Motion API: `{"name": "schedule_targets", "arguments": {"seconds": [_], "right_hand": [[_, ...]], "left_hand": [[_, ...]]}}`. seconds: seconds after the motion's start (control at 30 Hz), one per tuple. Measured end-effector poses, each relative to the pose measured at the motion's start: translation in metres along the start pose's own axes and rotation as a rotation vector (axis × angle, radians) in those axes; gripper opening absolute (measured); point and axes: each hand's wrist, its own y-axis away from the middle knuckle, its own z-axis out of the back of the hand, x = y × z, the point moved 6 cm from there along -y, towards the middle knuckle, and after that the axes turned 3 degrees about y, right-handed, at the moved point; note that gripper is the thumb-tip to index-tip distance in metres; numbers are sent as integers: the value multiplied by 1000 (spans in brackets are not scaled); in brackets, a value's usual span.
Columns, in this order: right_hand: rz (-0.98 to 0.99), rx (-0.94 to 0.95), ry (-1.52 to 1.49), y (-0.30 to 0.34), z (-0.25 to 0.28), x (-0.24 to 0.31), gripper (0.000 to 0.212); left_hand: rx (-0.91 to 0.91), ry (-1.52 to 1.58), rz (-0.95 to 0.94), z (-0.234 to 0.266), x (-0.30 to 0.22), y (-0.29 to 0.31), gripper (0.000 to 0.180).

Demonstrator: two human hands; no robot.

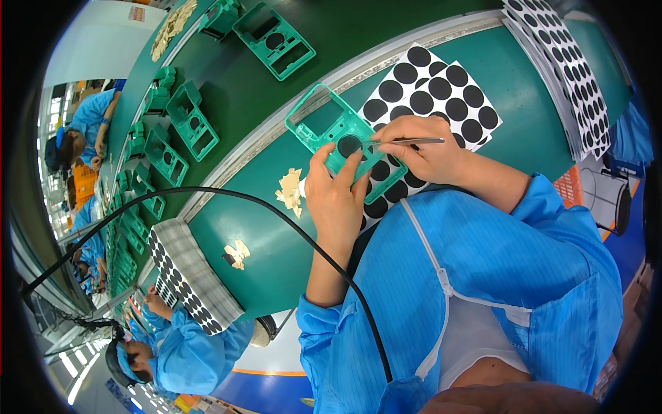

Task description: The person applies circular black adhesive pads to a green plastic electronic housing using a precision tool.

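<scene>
A green plastic housing (pixel 318 128) with a large rectangular opening lies tilted in front of me, partly over sheets of black round stickers (pixel 456 108). My left hand (pixel 334 196) grips its near edge, with fingers reaching up to a black disc (pixel 349 145) on the housing. In a pinch, my right hand (pixel 429 148) holds metal tweezers (pixel 420 141), and their tip points left toward that disc. My right fingers hide part of the housing. Whether the tip touches the disc, I cannot tell.
Across the metal rail, several green housings (pixel 274 43) stand on the dark green belt. Stacked sticker sheets (pixel 562 69) lie at the right, another stack (pixel 196 269) at the left. Yellowish paper scraps (pixel 291 192) lie on the table. A black cable (pixel 227 191) arcs across the view. Co-workers (pixel 196 352) sit along the left.
</scene>
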Motion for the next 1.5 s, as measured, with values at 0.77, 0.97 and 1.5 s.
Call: {"name": "schedule_targets", "arguments": {"seconds": [0.77, 0.97, 1.5], "right_hand": [[-60, 59, -48, -3, 1, 3, 8], [-50, 64, -30, -4, -3, 1, 7], [114, 81, 121, -3, -9, 16, 8]], "left_hand": [[-53, 25, 33, -2, 1, 3, 31], [-59, -15, 1, -2, 0, 2, 32], [-48, 5, 32, -4, 3, 5, 36]]}}
